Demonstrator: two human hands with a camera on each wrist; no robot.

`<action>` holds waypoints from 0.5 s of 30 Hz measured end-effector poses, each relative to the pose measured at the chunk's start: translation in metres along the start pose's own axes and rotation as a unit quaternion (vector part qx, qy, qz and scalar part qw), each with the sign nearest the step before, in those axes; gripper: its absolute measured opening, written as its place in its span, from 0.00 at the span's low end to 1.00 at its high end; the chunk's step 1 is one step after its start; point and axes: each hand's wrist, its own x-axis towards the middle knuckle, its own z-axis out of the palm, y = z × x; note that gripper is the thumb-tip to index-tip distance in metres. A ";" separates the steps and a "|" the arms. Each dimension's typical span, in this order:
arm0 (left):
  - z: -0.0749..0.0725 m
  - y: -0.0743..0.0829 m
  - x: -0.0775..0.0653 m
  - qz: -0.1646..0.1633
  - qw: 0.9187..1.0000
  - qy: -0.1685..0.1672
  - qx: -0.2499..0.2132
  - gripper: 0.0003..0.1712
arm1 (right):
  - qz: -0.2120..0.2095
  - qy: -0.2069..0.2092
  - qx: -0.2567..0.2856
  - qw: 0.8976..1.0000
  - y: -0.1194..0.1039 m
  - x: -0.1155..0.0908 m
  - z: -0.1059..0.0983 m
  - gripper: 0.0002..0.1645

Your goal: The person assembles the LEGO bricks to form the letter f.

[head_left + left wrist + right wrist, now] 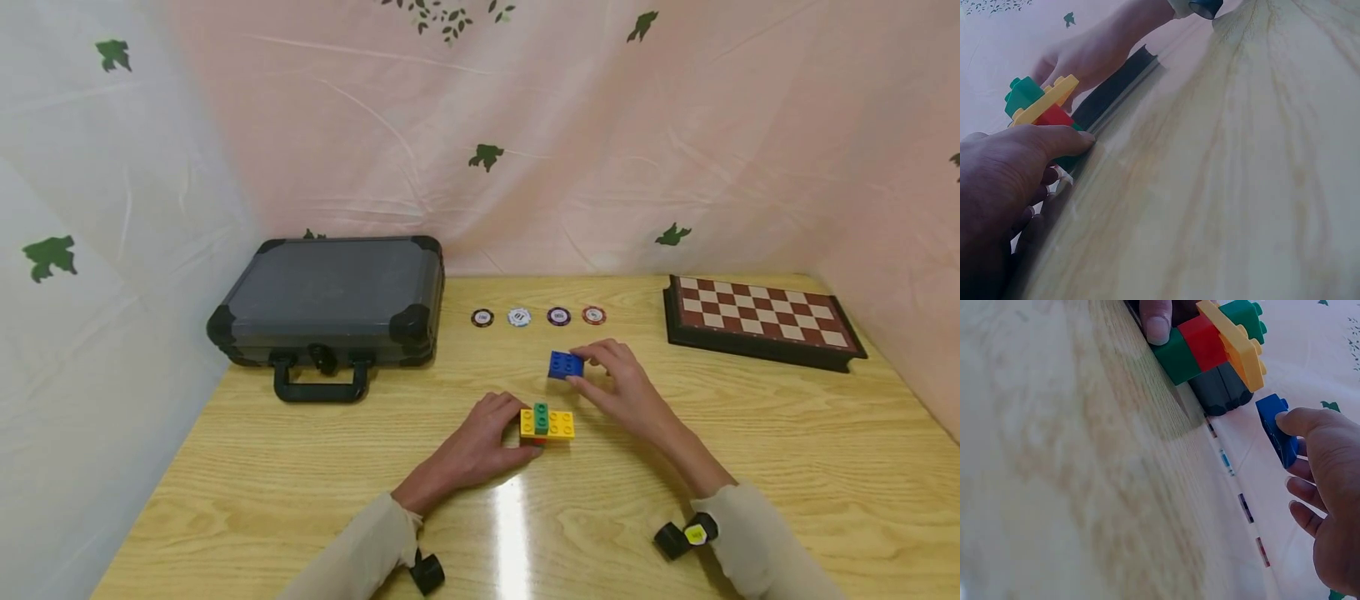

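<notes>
A small stack of toy building bricks (558, 425) stands on the wooden table: a green brick (1177, 357) at the bottom, a red brick (1204, 342) above it, a long yellow brick (1242, 353) across, and a small green brick (541, 417) on top. My left hand (491, 442) grips the stack low down from its left side, thumb against the bottom brick. Between thumb and fingers my right hand (622, 392) pinches a blue brick (566, 365), held apart from the stack, behind and slightly to its right.
A grey case (330, 292) with a black handle lies at the back left. Several poker chips, among them a red chip (594, 315), form a row at the back middle. A folded chessboard (765, 321) sits at the back right, before the pink curtain (570, 108).
</notes>
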 end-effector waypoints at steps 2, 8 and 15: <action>0.000 0.000 0.000 -0.001 1.000 -0.001 -0.001 0.24 | -0.005 0.002 0.001 1.000 -0.002 -0.001 -0.001 0.23; 0.000 -0.001 0.000 0.009 1.000 0.003 0.000 0.25 | -0.022 -0.002 0.011 1.000 -0.010 -0.004 -0.004 0.24; 0.001 -0.002 0.000 0.019 1.000 0.010 -0.002 0.24 | -0.039 -0.003 0.014 0.999 -0.019 -0.007 -0.005 0.24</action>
